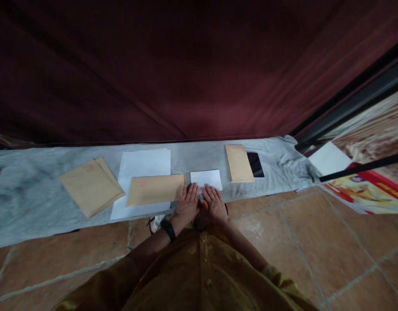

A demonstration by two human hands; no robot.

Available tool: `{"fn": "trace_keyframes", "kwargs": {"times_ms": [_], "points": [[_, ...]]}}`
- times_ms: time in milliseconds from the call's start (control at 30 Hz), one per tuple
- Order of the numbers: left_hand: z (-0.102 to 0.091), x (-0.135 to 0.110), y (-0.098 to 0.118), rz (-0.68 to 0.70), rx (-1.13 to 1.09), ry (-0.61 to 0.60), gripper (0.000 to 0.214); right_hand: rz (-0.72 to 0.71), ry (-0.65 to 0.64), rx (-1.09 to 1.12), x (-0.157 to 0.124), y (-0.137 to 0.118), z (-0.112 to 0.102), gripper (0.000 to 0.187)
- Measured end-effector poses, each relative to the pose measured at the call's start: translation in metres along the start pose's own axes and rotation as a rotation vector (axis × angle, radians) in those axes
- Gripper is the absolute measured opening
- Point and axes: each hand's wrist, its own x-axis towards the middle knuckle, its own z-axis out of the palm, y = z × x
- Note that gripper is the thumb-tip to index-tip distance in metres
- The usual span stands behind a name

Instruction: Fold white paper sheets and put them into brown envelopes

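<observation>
A small white folded-looking paper (205, 177) lies in front of me at the near side of the grey cloth. My left hand (187, 205) rests flat with its fingers stretched out, at the paper's lower left corner and beside the right end of a long brown envelope (156, 190). My right hand (215, 205) lies flat too, its fingertips on the paper's lower edge. The long envelope sits on top of white sheets (145, 162). Neither hand grasps anything that I can see.
Larger brown envelopes (90, 188) overlap at the left. A stack of smaller brown envelopes (239, 164) is at the right, next to a dark phone (255, 164). All rest on a narrow cloth-covered surface (192, 157). Behind hangs a dark red curtain (199, 86); a metal frame (351, 97) stands right.
</observation>
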Motion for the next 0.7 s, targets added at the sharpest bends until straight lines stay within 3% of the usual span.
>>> {"fn": "trace_keyframes", "kwargs": {"times_ms": [200, 400, 567, 700], "points": [[0.002, -0.012, 0.003, -0.056, -0.018, 0.026, 0.085, 0.064, 0.014, -0.009, -0.016, 0.006, 0.002, 0.058], [-0.002, -0.019, 0.009, -0.090, 0.006, 0.043, 0.074, 0.075, 0.024, -0.003, -0.024, 0.016, -0.001, 0.057], [-0.014, 0.009, 0.024, -0.076, -0.108, 0.187, 0.063, 0.083, 0.023, -0.011, -0.023, 0.014, 0.000, 0.059], [-0.008, 0.034, 0.036, -0.126, -0.171, 0.214, 0.061, 0.088, 0.017, -0.024, -0.022, 0.013, -0.001, 0.059]]}}
